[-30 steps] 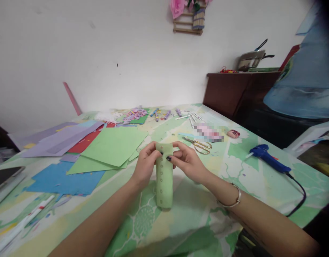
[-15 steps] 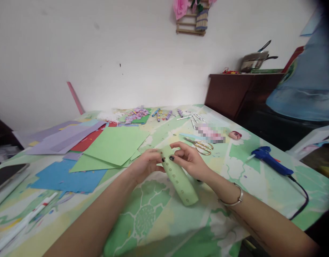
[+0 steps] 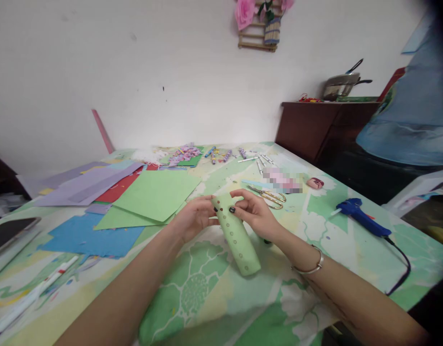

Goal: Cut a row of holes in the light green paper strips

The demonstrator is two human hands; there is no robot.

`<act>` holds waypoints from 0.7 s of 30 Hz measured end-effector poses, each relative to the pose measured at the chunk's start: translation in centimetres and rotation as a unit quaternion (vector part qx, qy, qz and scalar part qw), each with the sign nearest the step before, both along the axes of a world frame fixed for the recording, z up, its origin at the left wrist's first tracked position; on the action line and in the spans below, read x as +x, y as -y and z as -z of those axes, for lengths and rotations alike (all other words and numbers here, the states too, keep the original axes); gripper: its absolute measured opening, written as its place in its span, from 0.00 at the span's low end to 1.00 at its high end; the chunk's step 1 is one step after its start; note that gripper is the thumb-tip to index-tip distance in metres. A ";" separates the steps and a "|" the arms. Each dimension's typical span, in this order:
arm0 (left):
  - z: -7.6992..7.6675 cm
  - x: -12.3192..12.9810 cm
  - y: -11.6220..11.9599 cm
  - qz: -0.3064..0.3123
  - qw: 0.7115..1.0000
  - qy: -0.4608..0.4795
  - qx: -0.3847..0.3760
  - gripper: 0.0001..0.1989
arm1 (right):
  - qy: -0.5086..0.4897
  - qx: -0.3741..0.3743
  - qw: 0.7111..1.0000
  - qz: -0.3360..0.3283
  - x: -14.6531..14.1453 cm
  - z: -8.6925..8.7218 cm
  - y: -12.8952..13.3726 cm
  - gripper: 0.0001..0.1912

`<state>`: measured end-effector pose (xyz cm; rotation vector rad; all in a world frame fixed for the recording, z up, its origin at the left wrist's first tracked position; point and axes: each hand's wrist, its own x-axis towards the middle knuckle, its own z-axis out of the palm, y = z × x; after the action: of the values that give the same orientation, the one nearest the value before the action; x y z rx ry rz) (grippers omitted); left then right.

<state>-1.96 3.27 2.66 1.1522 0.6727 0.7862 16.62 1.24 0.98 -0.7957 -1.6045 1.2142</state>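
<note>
The green roll [image 3: 239,240], w/ a row of small dark circles along its face, is btwn the two hands, its top end up at the fingers & its lower end slanting down toward the person and to the right, over the table [image 3: 293,288]. L hand [image 3: 192,218] is at the top end's left side, closed in a pinch on it, thumb at the roll's left edge by the upper dark marks. R hand [image 3: 255,214] is on the other side, also pinching: thumb w/ dark nail on the face near the top, index finger curled at the upper rim. Most of the roll's length sticks out below both hands. Some fingertips of each hand are hidden behind the roll, so can't tell how they press there; inside of the roll is out of view too. A bracelet [image 3: 311,262] is on the R wrist. Scissors [image 3: 270,196] w/ gold handles lie just beyond the R hand; the pink item [image 3: 282,180] past them is pixelated, can't tell what it is. Blue glue gun [image 3: 363,218] lies well apart, off to the right. Green sheets [image 3: 156,194] lie beyond the L hand, overlapping, w/ blue paper [image 3: 93,235] nearer the person. Phone [image 3: 12,235] is cut off at the left edge. The small dark bit [image 3: 267,241] under the R hand is too small to ID.
</note>
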 end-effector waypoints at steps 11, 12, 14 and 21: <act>0.2 0.5 0.2 -0.019 0.989 -0.061 0.134 0.09 | -0.026 -0.014 0.999 0.046 0.0 -0.2 -0.6 0.15; 0.3 0.4 0.1 -0.027 0.988 -0.064 0.141 0.08 | -0.025 -0.015 0.999 0.044 0.0 -0.1 -0.6 0.16; 0.4 0.4 0.0 -0.048 0.985 -0.073 0.152 0.08 | -0.022 -0.017 0.999 0.039 0.0 0.1 -0.7 0.16; 1.1 0.4 -0.6 -0.115 0.975 -0.090 0.168 0.10 | 0.000 -0.023 0.999 0.031 -0.1 0.4 -0.8 0.16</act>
<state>-1.56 3.82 1.58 1.4840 0.8574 1.0280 16.56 2.04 0.56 -0.8677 -1.5464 1.2100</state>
